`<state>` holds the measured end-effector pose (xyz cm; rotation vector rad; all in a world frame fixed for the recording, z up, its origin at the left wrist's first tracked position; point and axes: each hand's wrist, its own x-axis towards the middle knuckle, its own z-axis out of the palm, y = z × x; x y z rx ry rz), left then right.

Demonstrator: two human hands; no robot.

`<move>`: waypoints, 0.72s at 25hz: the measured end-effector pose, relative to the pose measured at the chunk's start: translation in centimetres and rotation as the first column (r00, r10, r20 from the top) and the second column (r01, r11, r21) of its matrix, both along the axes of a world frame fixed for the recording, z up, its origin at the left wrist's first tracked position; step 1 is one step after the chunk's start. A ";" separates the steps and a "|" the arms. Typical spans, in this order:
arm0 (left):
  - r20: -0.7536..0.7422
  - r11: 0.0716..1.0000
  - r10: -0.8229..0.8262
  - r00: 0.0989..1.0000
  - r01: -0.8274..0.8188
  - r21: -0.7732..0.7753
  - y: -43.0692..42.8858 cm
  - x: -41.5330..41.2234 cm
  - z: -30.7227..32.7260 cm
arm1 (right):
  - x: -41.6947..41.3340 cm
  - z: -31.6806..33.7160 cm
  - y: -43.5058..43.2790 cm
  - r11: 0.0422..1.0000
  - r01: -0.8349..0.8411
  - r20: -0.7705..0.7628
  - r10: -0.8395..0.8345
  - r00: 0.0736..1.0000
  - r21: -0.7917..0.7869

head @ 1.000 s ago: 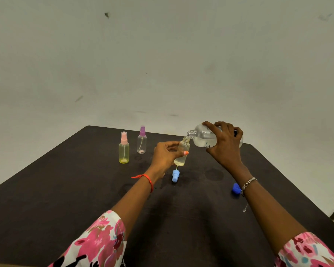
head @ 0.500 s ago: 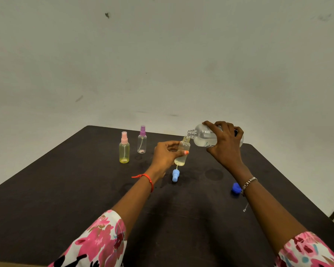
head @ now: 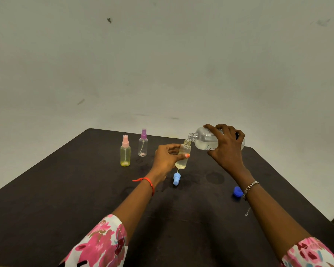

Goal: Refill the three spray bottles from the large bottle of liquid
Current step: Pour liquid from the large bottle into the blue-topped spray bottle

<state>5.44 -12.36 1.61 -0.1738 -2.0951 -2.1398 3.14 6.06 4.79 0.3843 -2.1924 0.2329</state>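
Soft, even, rather dim light; faint shadows under the forearms on the bench [head: 46, 218]; wide-angle bending toward its corners.

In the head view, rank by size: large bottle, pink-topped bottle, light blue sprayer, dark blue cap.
1. large bottle
2. pink-topped bottle
3. light blue sprayer and dark blue cap: alike, cap partly hidden.

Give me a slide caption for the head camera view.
Right hand tips the large clear bottle into the uncapped small spray bottle held by left hand.

Table [head: 46, 218]: pink-topped bottle [head: 125, 152], purple-topped bottle [head: 143, 144], cap [head: 237, 191]
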 end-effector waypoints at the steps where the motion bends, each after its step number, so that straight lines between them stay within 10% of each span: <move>1: -0.002 1.000 -0.002 1.000 0.002 -0.003 0.0 0.0 0.0 | 0.0 0.0 0.0 1.000 -0.005 0.002 0.005 1.000 -0.005; 18: 0.007 1.000 -0.012 1.000 0.012 0.013 0.0 0.3 0.2 | 0.3 0.2 0.0 1.000 0.007 0.015 -0.007 1.000 0.003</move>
